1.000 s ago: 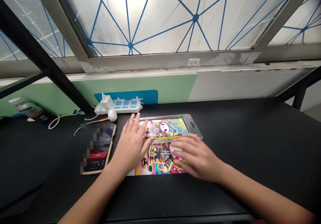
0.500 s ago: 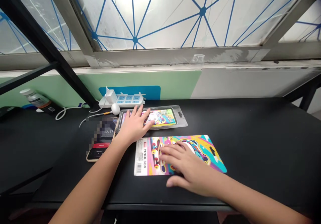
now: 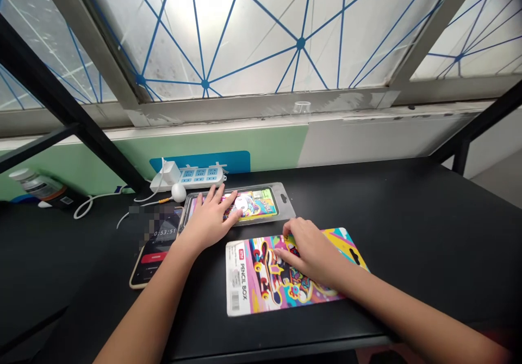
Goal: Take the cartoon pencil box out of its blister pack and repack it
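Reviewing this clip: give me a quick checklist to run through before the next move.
Left hand resting on clear plastic pack: ok.
Right hand touching printed pencil box card: ok.
Card lying flat on black table, apart from pack: ok.
Phone apart from pack: cannot tell.
Pack sealed: cannot tell.
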### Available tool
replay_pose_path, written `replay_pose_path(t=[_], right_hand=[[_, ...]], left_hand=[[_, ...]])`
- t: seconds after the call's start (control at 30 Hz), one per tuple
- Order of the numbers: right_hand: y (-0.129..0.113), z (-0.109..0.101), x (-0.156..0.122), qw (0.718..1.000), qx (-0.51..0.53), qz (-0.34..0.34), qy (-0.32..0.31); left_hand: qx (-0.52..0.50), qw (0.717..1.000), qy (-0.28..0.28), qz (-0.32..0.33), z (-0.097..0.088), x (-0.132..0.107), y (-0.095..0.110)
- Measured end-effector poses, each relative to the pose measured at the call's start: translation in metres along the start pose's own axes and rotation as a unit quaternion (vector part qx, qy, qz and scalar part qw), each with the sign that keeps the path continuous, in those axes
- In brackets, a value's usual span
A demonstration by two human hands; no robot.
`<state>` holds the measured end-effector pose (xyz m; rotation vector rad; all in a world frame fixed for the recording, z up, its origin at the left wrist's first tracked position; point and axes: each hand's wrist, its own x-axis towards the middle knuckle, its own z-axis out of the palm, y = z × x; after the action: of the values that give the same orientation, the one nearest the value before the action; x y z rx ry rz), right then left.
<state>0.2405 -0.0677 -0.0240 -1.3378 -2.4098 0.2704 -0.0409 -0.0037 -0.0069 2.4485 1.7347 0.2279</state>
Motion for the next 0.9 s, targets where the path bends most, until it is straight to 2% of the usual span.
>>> replay_pose_path(t=[0.1, 0.17, 0.23, 0.4, 0.5, 0.63, 0.8, 0.9], right_hand=[[0.009, -0.015, -0.002, 0.999, 0.029, -0.012, -0.009], [0.024, -0.027, 0.002, 0.997, 0.065, 0.028, -0.010], [0.048, -0.037, 0.012, 0.988, 0.114, 0.105, -0.021], [0.124, -0.049, 0.044, 0.977, 0.112, 0.170, -0.060], [0.151, -0.049, 0.048, 0.975, 0.100, 0.190, -0.062], [0.153, -0.048, 0.040, 0.975, 0.095, 0.193, -0.048], [0.130, -0.041, 0.040, 0.983, 0.074, 0.171, 0.007], [0.116, -0.034, 0.046, 0.986, 0.073, 0.152, 0.011]], left_hand=[[-0.022, 0.999, -0.022, 0.009, -0.004, -0.002, 0.000], [-0.033, 0.999, -0.026, 0.004, -0.005, -0.002, 0.002], [-0.038, 0.999, -0.022, -0.003, -0.005, -0.001, 0.004], [-0.045, 0.999, -0.024, -0.002, -0.005, -0.001, 0.006], [-0.047, 0.998, -0.032, 0.009, -0.006, -0.002, 0.005], [-0.040, 0.999, -0.031, 0.020, -0.006, -0.003, 0.004], [-0.022, 0.999, -0.028, 0.023, -0.003, -0.003, 0.005], [-0.014, 0.999, -0.031, 0.026, -0.001, -0.004, 0.006]])
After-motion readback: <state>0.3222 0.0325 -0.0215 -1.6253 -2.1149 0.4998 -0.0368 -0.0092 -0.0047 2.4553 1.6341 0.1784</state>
